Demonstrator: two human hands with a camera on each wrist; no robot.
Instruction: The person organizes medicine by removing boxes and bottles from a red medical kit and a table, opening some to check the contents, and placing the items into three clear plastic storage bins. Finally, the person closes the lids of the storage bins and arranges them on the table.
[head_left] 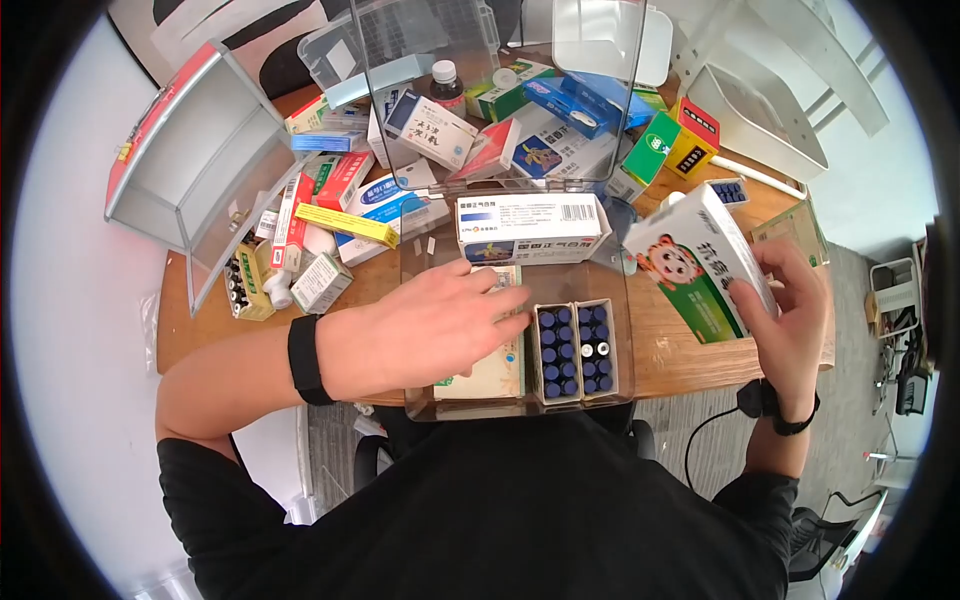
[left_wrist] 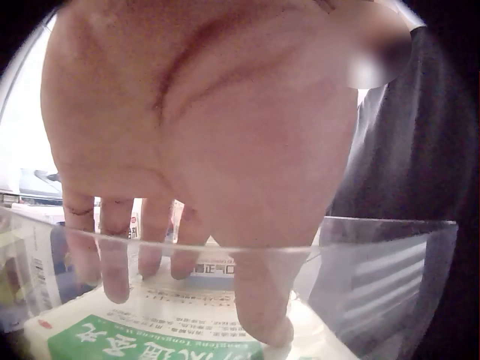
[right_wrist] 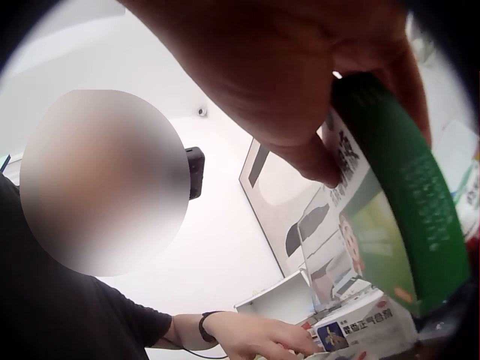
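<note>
My right hand (head_left: 792, 325) grips a white and green medicine box (head_left: 690, 268) with a cartoon face, holding it tilted in the air at the right; its green side (right_wrist: 401, 195) shows in the right wrist view. Over a clear plastic bin (head_left: 425, 408), my left hand (head_left: 425, 318) reaches down with fingers extended. Below those fingers lies a flat cream and green medicine box (left_wrist: 187, 341), the thumb tip right at its top. Two open cartons of dark-capped vials, a left one (head_left: 557, 352) and a right one (head_left: 598, 350), stand beside it. A white medicine box (head_left: 530, 222) sits behind them.
Many medicine boxes and a brown bottle (head_left: 446, 88) are piled at the back of the wooden table (head_left: 665, 350). The bin's clear lid (head_left: 500, 90) stands raised before the pile. An open red-edged case (head_left: 190, 150) is at the left, a white tray (head_left: 750, 125) at the back right.
</note>
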